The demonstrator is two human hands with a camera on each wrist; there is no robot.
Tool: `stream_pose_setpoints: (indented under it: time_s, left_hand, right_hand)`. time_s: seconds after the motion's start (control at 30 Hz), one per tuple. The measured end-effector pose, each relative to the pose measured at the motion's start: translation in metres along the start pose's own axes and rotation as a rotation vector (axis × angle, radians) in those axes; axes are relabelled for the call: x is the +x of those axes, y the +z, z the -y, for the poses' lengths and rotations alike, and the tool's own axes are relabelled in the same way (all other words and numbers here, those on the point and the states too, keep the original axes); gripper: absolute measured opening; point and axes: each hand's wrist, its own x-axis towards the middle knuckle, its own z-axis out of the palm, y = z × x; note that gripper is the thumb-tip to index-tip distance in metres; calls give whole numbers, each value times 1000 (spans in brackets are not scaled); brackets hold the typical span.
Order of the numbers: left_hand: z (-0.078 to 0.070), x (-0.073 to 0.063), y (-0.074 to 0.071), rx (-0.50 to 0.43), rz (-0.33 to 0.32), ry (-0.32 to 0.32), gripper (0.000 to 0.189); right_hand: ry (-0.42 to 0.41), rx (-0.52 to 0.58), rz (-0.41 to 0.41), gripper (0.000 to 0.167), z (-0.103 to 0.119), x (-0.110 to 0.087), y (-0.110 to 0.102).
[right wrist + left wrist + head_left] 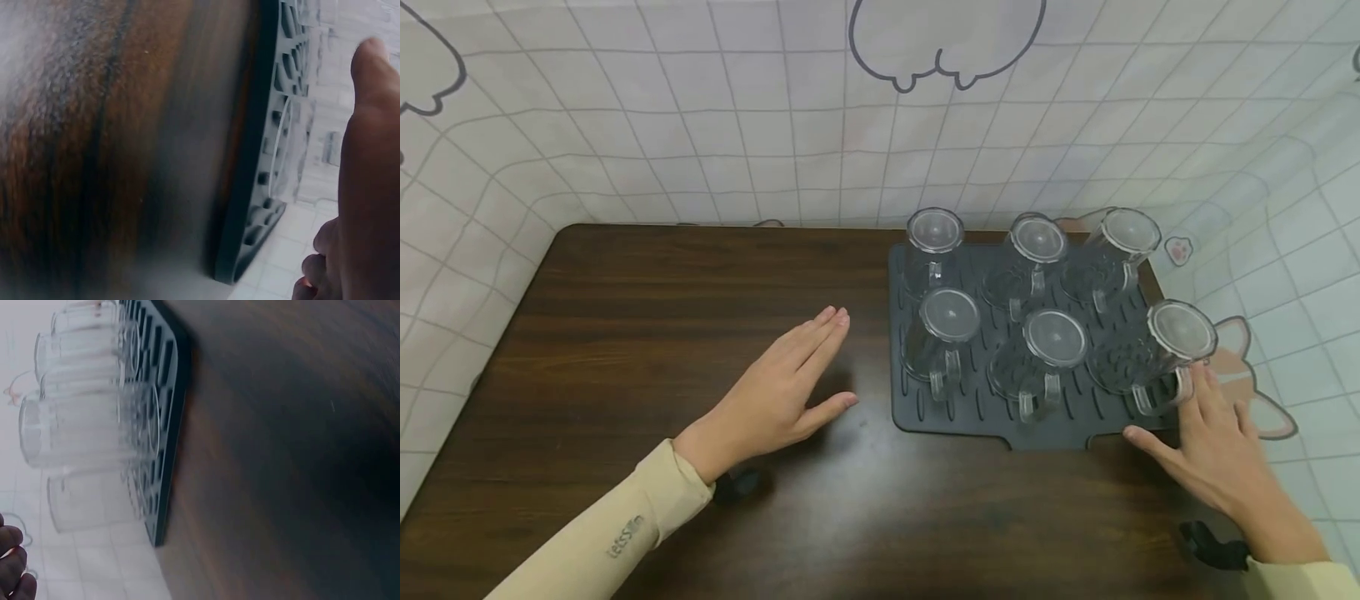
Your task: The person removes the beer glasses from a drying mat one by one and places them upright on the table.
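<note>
Several clear glass mugs [951,317] stand upside down in two rows on a dark grey ribbed drying mat [951,421]. My left hand [775,387] hovers over the table left of the mat, fingers straight, thumb spread, holding nothing. At the mat's front right corner is my right hand [1221,450], its fingers extended beside the front right mug [1182,332]. Those fingertips overlap the mug's handle side; whether they touch is unclear. In the right wrist view, the thumb [373,72] points along the mat's edge. Only blurred fingertips [12,562] show in the left wrist view.
A dark brown wooden table [700,292] lies under everything. White grid-patterned cloth [737,125] with cartoon outlines hangs behind it and along both sides, close to the mat's right edge. The mat has a short spout [1048,442] at its front.
</note>
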Motion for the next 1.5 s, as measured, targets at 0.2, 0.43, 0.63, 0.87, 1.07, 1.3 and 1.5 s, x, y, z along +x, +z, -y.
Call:
stream_pose_setpoints:
  time_s: [0.2, 0.43, 0.63, 0.87, 1.07, 1.3, 1.5]
  left_hand:
    - [-10, 4, 16, -87, 17, 2, 78]
    - [-23, 10, 31, -207, 82, -40, 79]
    - [-30, 12, 42, -283, 151, -102, 76]
    - [-36, 15, 54, -356, 173, -150, 74]
    - [-42, 18, 63, -443, 207, -202, 72]
    - [-45, 21, 70, -580, 185, -229, 62]
    - [-49, 26, 76, -655, 160, -211, 53]
  right_hand:
    - [8, -15, 56, 107, 1, 5, 6]
    - [14, -15, 79, 103, 1, 8, 14]
    - [6, 3, 121, 99, 5, 7, 19]
    - [11, -6, 111, 100, 4, 7, 22]
    - [22, -23, 120, 101, 4, 7, 24]
    - [8, 1, 86, 100, 6, 9, 28]
    - [14, -2, 86, 100, 5, 8, 28]
